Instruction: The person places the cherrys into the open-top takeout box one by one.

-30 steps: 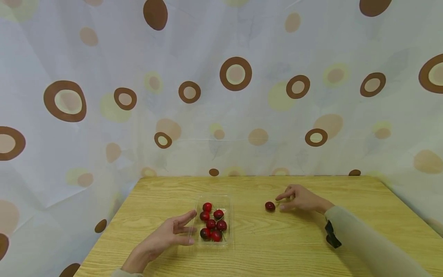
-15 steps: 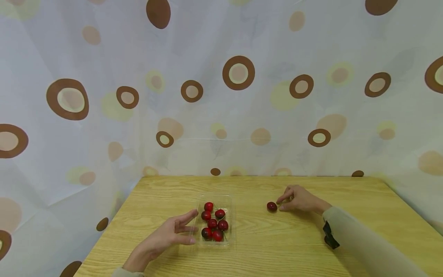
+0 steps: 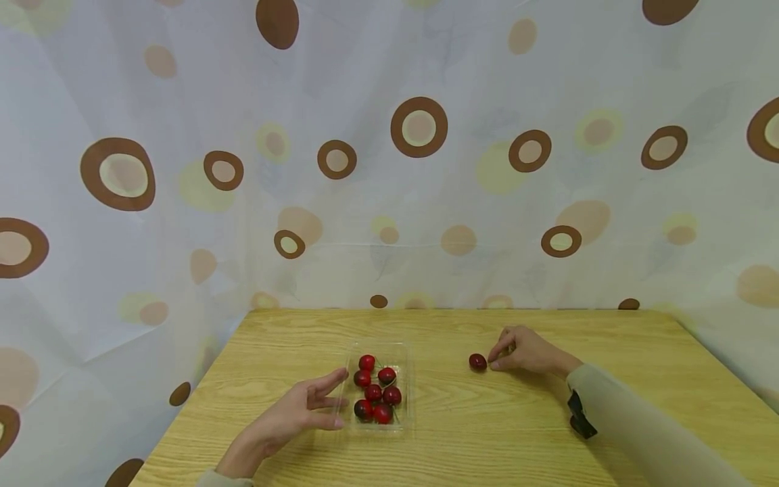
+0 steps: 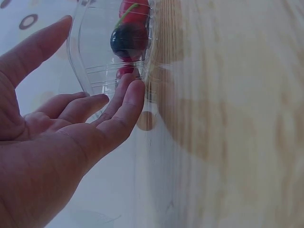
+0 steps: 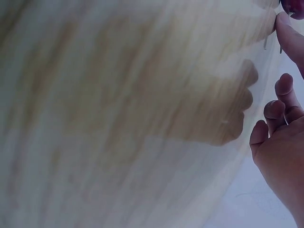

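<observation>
On the table lies a single dark red cherry (image 3: 477, 362). My right hand (image 3: 529, 350) is just to its right, thumb and index finger brought together at its stem, pinching it. At the top corner of the right wrist view the cherry (image 5: 294, 7) is partly cut off, close to a fingertip; the other fingers bend loosely. A clear plastic box (image 3: 398, 427) holds several red cherries (image 3: 373, 392). Alongside its left wall is my left hand (image 3: 301, 411), fingers extended and thumb apart. In the left wrist view, fingertips (image 4: 135, 92) touch or nearly touch the box (image 4: 78, 57).
A wooden table (image 3: 450, 439) bears everything. Behind and at the sides hangs a white curtain (image 3: 365, 203) with brown and yellow circles. A black strap (image 3: 582, 414) sits on the right sleeve (image 3: 639, 419).
The right thumb and index finger have closed in at the cherry's stem. The left hand keeps its place by the box. The head view has shifted slightly.
</observation>
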Demonstrator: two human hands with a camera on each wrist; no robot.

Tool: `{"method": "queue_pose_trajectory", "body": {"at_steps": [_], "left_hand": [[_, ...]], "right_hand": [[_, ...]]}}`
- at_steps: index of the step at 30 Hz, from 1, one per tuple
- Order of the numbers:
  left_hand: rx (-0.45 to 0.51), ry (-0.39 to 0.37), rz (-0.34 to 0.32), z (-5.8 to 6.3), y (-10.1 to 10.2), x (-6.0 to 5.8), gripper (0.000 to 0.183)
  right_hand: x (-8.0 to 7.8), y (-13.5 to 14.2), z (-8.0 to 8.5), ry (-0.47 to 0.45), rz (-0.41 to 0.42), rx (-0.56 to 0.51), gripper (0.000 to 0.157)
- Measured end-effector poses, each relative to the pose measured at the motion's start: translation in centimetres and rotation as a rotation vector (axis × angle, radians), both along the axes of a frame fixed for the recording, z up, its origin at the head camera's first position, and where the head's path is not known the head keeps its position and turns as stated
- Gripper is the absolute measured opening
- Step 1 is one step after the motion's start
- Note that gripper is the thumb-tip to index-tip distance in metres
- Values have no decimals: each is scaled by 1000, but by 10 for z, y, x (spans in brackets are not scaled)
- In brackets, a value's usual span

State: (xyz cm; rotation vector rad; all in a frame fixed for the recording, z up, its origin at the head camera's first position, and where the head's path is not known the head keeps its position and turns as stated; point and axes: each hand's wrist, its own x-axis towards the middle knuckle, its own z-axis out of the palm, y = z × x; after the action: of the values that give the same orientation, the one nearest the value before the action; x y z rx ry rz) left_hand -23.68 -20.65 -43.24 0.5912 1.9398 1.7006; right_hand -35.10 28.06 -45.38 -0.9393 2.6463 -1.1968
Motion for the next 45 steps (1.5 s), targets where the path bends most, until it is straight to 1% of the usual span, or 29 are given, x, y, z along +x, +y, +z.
{"method": "queue_pose_trajectory", "body": {"at_steps": [6, 10, 17, 21, 25, 27, 32, 38, 40, 45], "left_hand": [[-1, 3, 2, 0, 0, -1, 86], [-4, 5, 4, 0, 0, -1, 85], [-8, 2, 3, 1, 1, -1, 86], [-13, 6, 6, 2, 1, -1, 86], [-9, 7, -1, 2, 2, -1, 86], [-8, 8, -2, 2, 2, 0, 86], [-10, 8, 7, 2, 1, 1, 86], [-16, 12, 10, 2, 1, 0, 86], [-17, 10, 10, 3, 1, 1, 86], [-13, 9, 7, 3, 2, 1, 86]], "right_hand": [[4, 0, 1, 9, -16, 3, 4], [5, 1, 1, 7, -37, -17, 5], [7, 2, 4, -55, -72, -69, 9], [9, 0, 8, -76, -80, -107, 10], [14, -5, 12, -55, -89, -112, 10], [18, -9, 15, -47, -98, -114, 10], [26, -22, 21, -36, -81, -148, 11], [37, -45, 25, -8, -36, -194, 10], [41, -54, 24, -12, -23, -210, 10], [49, -76, 28, -39, -20, -213, 11]]}}
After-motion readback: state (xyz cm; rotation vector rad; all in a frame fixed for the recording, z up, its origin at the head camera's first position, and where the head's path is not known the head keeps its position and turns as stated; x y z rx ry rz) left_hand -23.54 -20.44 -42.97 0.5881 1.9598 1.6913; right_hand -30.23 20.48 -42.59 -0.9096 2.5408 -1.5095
